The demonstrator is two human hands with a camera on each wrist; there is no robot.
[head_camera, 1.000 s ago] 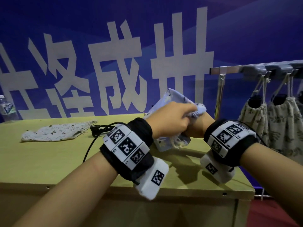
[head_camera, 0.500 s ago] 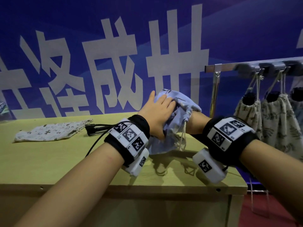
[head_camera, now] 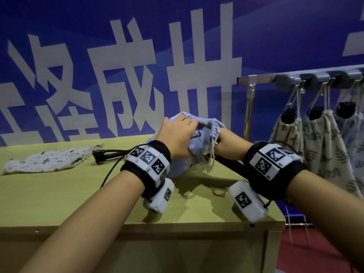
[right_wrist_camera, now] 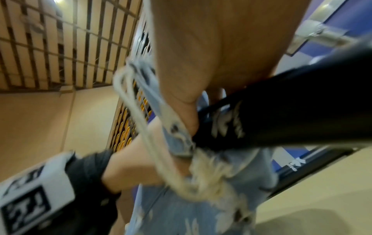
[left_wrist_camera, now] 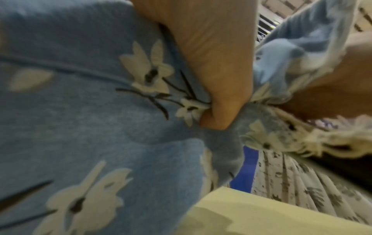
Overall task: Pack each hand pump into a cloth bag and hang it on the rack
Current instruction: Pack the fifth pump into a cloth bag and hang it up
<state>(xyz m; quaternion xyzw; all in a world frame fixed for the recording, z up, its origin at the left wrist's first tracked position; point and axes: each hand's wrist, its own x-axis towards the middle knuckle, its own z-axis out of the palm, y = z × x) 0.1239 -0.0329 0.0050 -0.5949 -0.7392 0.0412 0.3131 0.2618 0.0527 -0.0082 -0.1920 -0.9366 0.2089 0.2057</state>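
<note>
The left hand [head_camera: 177,134] is being closed around the cloth of the blue flowered bag [head_camera: 199,146], with the fingers curled into it. The frilled rim is being pinched by the thumb of the right hand [head_camera: 228,142] against a black object [right_wrist_camera: 292,111] (the other fingers are being hidden). The bag is being held just above the right part of the table [head_camera: 59,194], with its cord [head_camera: 212,156] hanging. A flat pouch [head_camera: 53,158] is lying farther left, and more bags [head_camera: 323,144] are hanging from a rack [head_camera: 256,77] at the right.

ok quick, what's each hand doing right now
left hand: closed, gripping the blue bag
right hand: closed, pinching the blue bag at its rim
</note>
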